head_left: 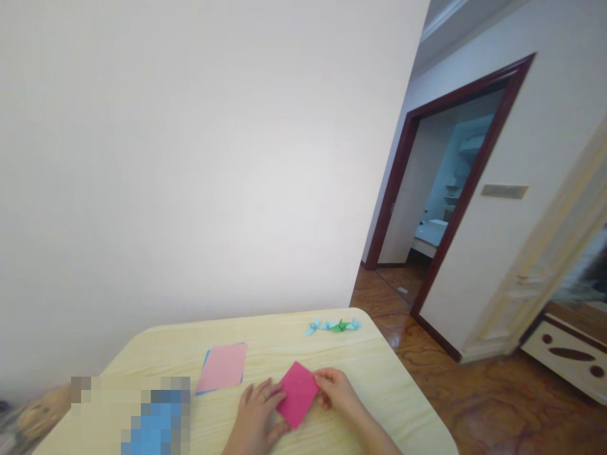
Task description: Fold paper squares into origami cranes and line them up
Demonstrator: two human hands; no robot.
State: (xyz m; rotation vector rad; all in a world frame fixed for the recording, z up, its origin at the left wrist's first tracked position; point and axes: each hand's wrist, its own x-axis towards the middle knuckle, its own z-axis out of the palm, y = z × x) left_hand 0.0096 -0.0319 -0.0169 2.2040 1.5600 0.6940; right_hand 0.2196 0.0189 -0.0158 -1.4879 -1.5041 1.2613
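A square of deep pink paper (pixel 298 395) lies on the table, turned so that one corner points away from me. My left hand (pixel 258 404) rests at its left side, fingers apart, with fingertips touching the paper's left edge and the thumb near the lower edge. At the right corner, my right hand (pixel 336 388) pinches the paper between thumb and forefinger, its other fingers curled beneath. Left of my hands lies a small stack of square paper (pixel 222 368), light pink on top with blue showing at the edges.
Several small folded paper figures (pixel 340 325), light blue and green, stand in a row near the far edge of the pale wooden table (pixel 279 332). A pixelated blue patch (pixel 159 420) covers the near left. Behind are a white wall (pixel 213 158) and a dark red door frame (pixel 474 183).
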